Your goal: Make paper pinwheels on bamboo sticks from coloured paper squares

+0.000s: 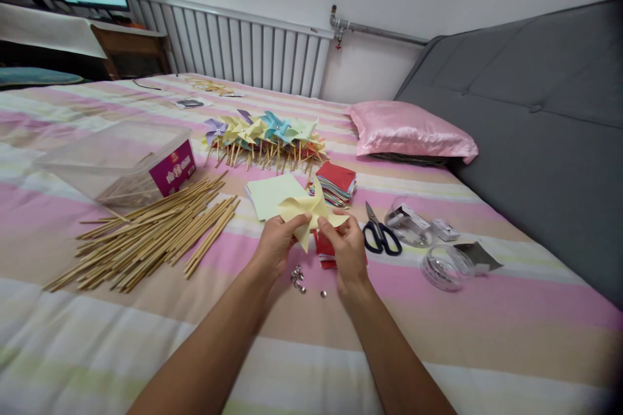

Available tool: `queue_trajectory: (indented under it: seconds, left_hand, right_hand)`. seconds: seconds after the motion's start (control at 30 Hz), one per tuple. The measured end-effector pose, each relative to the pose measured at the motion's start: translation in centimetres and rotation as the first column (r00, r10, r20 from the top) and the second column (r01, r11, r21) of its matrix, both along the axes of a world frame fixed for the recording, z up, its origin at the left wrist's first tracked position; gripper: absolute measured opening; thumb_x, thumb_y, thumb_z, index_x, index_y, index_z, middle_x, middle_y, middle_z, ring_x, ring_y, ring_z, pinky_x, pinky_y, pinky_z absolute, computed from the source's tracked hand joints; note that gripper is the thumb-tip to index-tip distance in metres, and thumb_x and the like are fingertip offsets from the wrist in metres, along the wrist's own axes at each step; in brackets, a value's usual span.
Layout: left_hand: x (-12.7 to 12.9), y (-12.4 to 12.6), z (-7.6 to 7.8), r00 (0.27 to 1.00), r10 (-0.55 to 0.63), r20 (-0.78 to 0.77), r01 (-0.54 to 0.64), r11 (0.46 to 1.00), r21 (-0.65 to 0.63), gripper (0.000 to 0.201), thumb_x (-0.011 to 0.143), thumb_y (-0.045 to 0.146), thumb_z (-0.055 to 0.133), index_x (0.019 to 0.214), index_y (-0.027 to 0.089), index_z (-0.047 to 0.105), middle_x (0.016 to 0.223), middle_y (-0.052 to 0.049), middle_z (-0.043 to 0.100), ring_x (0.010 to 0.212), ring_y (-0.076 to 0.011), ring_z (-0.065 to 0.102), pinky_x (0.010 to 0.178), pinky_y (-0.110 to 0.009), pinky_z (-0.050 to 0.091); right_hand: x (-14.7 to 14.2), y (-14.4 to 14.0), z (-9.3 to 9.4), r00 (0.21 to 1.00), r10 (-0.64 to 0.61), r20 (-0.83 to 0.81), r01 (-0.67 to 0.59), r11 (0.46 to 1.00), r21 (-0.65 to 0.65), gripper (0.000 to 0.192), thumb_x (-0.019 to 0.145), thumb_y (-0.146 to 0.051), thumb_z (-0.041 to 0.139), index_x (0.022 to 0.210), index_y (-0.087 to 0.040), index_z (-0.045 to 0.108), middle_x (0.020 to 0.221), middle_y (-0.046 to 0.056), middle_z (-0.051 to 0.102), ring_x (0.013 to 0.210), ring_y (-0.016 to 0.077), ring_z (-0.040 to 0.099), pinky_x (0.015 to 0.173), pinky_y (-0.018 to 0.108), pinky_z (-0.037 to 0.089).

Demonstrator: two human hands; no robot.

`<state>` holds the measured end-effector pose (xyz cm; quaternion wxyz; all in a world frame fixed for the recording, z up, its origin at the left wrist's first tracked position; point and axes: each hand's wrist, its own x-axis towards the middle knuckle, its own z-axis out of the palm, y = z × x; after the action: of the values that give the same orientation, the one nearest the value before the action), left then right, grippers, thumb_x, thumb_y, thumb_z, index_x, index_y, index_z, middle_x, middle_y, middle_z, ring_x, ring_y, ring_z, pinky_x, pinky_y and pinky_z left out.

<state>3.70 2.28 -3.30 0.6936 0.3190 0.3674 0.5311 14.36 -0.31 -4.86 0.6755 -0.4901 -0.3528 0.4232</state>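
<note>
A yellow paper pinwheel [311, 206], its corners folded toward the middle, is held up between both hands. My left hand [280, 240] pinches its left side with thumb and fingers. On the other side my right hand [346, 245] grips it, the thumb near the folded centre. Below the hands lie several small silver thumbtacks [298, 277] and a single tack [324, 294] apart from them. Partly covered by my right hand is a small pile of red paper [325, 253]. Pale green paper sheets [275, 193] lie just behind the pinwheel, beside a stack of coloured squares [337, 180].
Wooden sticks [160, 233] spread out at left by a clear plastic box [111, 155]. Finished pinwheels [265, 133] lie behind. Scissors [379, 233], a clear round container [446, 267] and a pink pillow [411, 130] are at right, near a grey headboard [525, 110].
</note>
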Motion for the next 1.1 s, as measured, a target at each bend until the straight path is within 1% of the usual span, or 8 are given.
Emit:
queue_trajectory:
  seconds: [0.07, 0.13, 0.27, 0.37, 0.57, 0.67, 0.83, 1.1]
  left_hand:
    - [0.2, -0.1, 0.0, 1.0, -0.006, -0.003, 0.006, 1.0, 0.003, 0.032, 0.057, 0.022, 0.076, 0.086, 0.01, 0.069, 0.082, -0.007, 0.071, 0.069, -0.015, 0.063, 0.066, -0.025, 0.048]
    - [0.5, -0.3, -0.1, 1.0, -0.015, -0.006, 0.015, 1.0, 0.008, 0.032, 0.057, 0.022, 0.076, 0.085, 0.01, 0.069, 0.081, -0.007, 0.071, 0.07, -0.015, 0.063, 0.067, -0.024, 0.047]
    - [0.9, -0.6, -0.2, 0.999, -0.038, -0.028, 0.039, 0.999, 0.026, 0.033, 0.057, 0.023, 0.076, 0.086, 0.01, 0.07, 0.082, -0.008, 0.071, 0.073, -0.0164, 0.063, 0.068, -0.024, 0.047]
    - [0.6, -0.5, -0.2, 0.996, -0.068, -0.066, 0.07, 0.997, 0.038, 0.035, 0.058, 0.024, 0.076, 0.089, 0.01, 0.069, 0.083, -0.008, 0.071, 0.073, -0.0172, 0.063, 0.067, -0.026, 0.048]
    - [-1.0, 0.0, 0.2, 0.964, -0.223, -0.143, 0.228, 0.974, 0.019, 0.033, 0.065, 0.036, 0.071, 0.085, 0.01, 0.07, 0.079, -0.009, 0.07, 0.07, -0.0198, 0.064, 0.067, -0.03, 0.048]
    - [-1.4, 0.0, 0.6, 0.948, -0.242, -0.206, 0.246, 0.969, -0.008, 0.034, 0.063, 0.038, 0.072, 0.08, 0.008, 0.07, 0.076, -0.01, 0.069, 0.068, -0.0198, 0.063, 0.064, -0.028, 0.046]
    - [-1.2, -0.2, 0.7, 0.916, -0.256, -0.308, 0.259, 0.965, -0.033, 0.021, 0.057, 0.029, 0.073, 0.059, 0.011, 0.063, 0.054, -0.002, 0.06, 0.048, -0.0107, 0.052, 0.049, -0.021, 0.034]
    - [-1.3, -0.3, 0.5, 0.862, -0.288, -0.418, 0.302, 0.953, -0.034, 0.018, 0.056, 0.028, 0.069, 0.058, 0.013, 0.06, 0.051, 0.001, 0.056, 0.046, -0.009, 0.046, 0.047, -0.021, 0.029]
  right_hand:
    - [-0.2, 0.0, -0.1, 0.998, 0.031, -0.054, -0.035, 0.997, -0.069, 0.035, 0.063, -0.04, 0.073, 0.083, -0.017, 0.056, 0.069, 0.0, 0.065, 0.057, 0.0131, 0.061, 0.051, 0.023, 0.048]
    - [-0.3, 0.0, -0.4, 0.995, 0.021, -0.101, -0.032, 0.994, -0.102, 0.03, 0.062, -0.04, 0.073, 0.074, -0.016, 0.058, 0.064, 0.0, 0.064, 0.057, 0.014, 0.062, 0.052, 0.023, 0.048]
    - [-0.3, 0.2, -0.9, 0.985, 0.009, -0.175, -0.019, 0.998, -0.055, 0.027, 0.06, -0.034, 0.075, 0.074, -0.015, 0.062, 0.069, 0.002, 0.068, 0.065, 0.0162, 0.064, 0.057, 0.025, 0.049]
    - [0.1, 0.4, -0.7, 0.973, 0.026, -0.227, -0.038, 0.998, -0.05, 0.025, 0.058, -0.029, 0.076, 0.073, -0.015, 0.064, 0.069, 0.002, 0.069, 0.063, 0.0163, 0.064, 0.054, 0.024, 0.048]
    - [1.6, 0.2, 0.7, 0.933, 0.175, -0.315, -0.22, 0.969, -0.112, 0.027, 0.054, -0.024, 0.076, 0.076, -0.013, 0.065, 0.065, 0.002, 0.069, 0.054, 0.0147, 0.061, 0.05, 0.025, 0.046]
    - [2.3, 0.0, 1.0, 0.924, 0.255, -0.284, -0.308, 0.938, -0.159, 0.027, 0.055, -0.023, 0.075, 0.078, -0.013, 0.066, 0.064, 0.001, 0.067, 0.05, 0.0121, 0.057, 0.048, 0.023, 0.044]
    - [2.9, -0.3, 0.8, 0.91, 0.374, -0.179, -0.407, 0.889, -0.209, 0.022, 0.057, -0.024, 0.074, 0.074, -0.013, 0.064, 0.056, -0.002, 0.061, 0.045, 0.0096, 0.052, 0.047, 0.022, 0.041]
    - [3.4, -0.3, 1.1, 0.915, 0.403, -0.017, -0.396, 0.89, -0.226, 0.031, 0.052, -0.026, 0.077, 0.078, -0.011, 0.069, 0.072, 0.006, 0.069, 0.061, 0.0167, 0.061, 0.061, 0.028, 0.047]
